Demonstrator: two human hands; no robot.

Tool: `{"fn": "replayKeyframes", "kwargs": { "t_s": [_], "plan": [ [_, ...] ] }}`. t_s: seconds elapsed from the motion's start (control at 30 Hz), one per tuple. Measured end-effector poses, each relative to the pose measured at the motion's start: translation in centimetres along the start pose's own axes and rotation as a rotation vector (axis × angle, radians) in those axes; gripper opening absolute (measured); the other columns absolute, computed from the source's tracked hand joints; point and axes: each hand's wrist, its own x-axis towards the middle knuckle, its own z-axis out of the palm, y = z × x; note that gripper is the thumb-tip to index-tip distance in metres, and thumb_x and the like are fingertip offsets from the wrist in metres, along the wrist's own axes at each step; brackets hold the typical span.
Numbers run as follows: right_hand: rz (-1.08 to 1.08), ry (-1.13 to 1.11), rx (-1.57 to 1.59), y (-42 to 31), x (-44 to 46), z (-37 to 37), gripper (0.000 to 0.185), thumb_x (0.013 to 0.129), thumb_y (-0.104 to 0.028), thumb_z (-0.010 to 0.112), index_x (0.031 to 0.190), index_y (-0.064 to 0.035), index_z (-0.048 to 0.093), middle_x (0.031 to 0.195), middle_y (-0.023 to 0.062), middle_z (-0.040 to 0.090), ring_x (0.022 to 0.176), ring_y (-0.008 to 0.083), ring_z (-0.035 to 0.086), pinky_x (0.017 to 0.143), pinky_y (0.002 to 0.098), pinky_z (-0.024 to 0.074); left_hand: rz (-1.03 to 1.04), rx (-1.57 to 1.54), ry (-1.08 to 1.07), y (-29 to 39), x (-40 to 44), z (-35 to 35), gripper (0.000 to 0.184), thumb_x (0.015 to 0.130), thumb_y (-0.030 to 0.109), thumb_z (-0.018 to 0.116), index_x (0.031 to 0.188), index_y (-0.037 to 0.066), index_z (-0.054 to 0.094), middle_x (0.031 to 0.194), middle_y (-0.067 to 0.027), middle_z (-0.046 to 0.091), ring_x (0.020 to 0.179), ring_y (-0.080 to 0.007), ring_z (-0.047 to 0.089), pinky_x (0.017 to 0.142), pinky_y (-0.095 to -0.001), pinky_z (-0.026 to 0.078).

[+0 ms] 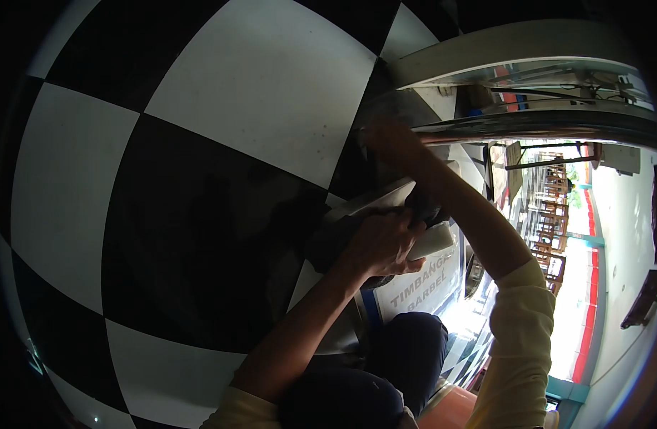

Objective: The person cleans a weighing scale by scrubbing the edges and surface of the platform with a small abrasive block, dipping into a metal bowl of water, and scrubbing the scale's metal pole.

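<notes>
My left hand (pixel 385 241) is closed, its fingers curled over a dark part whose kind I cannot make out. Beside its fingertips is a pale block with a rounded end (pixel 433 242). A whitish flat piece (pixel 375 198) slants just above this hand. My right hand (pixel 391 143) is farther up, in shadow near a dark shiny rail (pixel 543 130). Motion smears its fingers, so what it touches is hidden. Below my left hand is a pale panel lettered "TIMBANGA" and "BARBEL" (pixel 421 286), with a blue edge.
Black and white checkered tiles (pixel 257 86) fill the left side. A curved pale frame (pixel 514 46) stands at upper right, with cables behind it. My dark-clothed knee (pixel 410 343) is close below the lettered panel. Wooden chairs (pixel 555 214) appear in the bright background.
</notes>
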Motion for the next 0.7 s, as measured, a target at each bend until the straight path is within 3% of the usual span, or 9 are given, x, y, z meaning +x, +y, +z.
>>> {"fn": "replayKeyframes", "kwargs": {
  "t_s": [0.07,0.27,0.37,0.47,0.57,0.7],
  "plan": [
    [-0.179,0.067,-0.035,-0.3,-1.3,1.9,0.019,0.080,-0.011,0.058,0.098,-0.0091,0.063,0.098,0.0070,0.064,0.103,0.0253,0.060,0.090,0.0371,0.0501,0.018,0.005,0.016,-0.2,-0.1,0.3,0.052,0.072,0.051,0.073,0.096,0.006,0.061,0.087,-0.0129,0.059,0.078,-0.0269,0.066,0.066,-0.0398,0.056],
    [-0.173,0.415,-0.027,-0.1,-2.6,1.6,0.022,0.077,-0.013,0.060,0.098,-0.0067,0.062,0.097,0.0052,0.062,0.103,0.0237,0.058,0.092,0.0355,0.0489,0.012,0.052,-0.032,0.0,0.0,-0.3,0.053,0.072,0.053,0.072,0.097,0.007,0.060,0.085,-0.0134,0.058,0.073,-0.0272,0.066,0.062,-0.0390,0.056],
    [-0.237,0.210,-0.028,0.0,-4.8,1.9,0.025,0.076,-0.013,0.060,0.099,-0.0059,0.061,0.098,0.0044,0.061,0.103,0.0233,0.058,0.091,0.0358,0.0486,0.039,0.056,0.024,-0.1,0.0,0.3,0.053,0.072,0.054,0.072,0.094,0.008,0.059,0.083,-0.0130,0.057,0.070,-0.0279,0.065,0.059,-0.0388,0.056],
    [-0.275,0.296,0.035,0.9,-6.6,1.6,0.027,0.072,-0.013,0.061,0.098,-0.0056,0.062,0.096,0.0043,0.062,0.098,0.0236,0.059,0.088,0.0365,0.0498,0.031,0.057,0.016,0.1,0.0,-0.2,0.053,0.072,0.055,0.072,0.092,0.008,0.058,0.083,-0.0128,0.057,0.068,-0.0285,0.065,0.058,-0.0390,0.056],
    [-0.282,0.445,0.150,1.4,-7.1,0.7,0.026,0.070,-0.012,0.064,0.095,-0.0059,0.064,0.095,0.0051,0.064,0.093,0.0243,0.061,0.084,0.0358,0.0522,0.052,0.050,0.061,-0.2,-0.1,0.5,0.052,0.072,0.054,0.072,0.091,0.008,0.058,0.083,-0.0133,0.057,0.068,-0.0287,0.065,0.057,-0.0394,0.056],
    [-0.072,0.615,0.113,0.3,-8.8,-1.6,0.025,0.070,-0.010,0.064,0.095,-0.0081,0.064,0.092,0.0050,0.062,0.094,0.0224,0.062,0.078,0.0332,0.0551,0.033,0.052,0.040,0.0,0.0,0.0,0.051,0.072,0.054,0.072,0.089,0.008,0.057,0.082,-0.0138,0.057,0.065,-0.0289,0.065,0.056,-0.0399,0.055]
  ]
}}
